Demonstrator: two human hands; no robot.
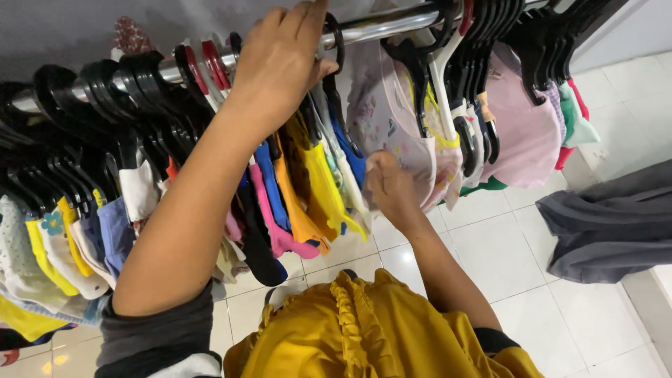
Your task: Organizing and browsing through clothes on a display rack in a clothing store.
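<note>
A metal clothes rail (381, 26) runs across the top, packed with black, red and white plastic hangers carrying small garments. My left hand (280, 59) reaches up and closes around a black hanger (334, 52) at the rail. Below it, my right hand (388, 183) pinches the edge of a pale printed garment (381, 115) hanging from that area. Blue, orange, pink and yellow clothes (308, 199) hang just left of my right hand. A mustard yellow ruffled garment (371, 325) lies against my body at the bottom.
White floor tiles (504, 259) lie below the rack. A dark grey cloth (609, 224) drapes at the right edge. Pink and green garments (525, 133) hang at the rail's right end, white and yellow ones (49, 245) at the left.
</note>
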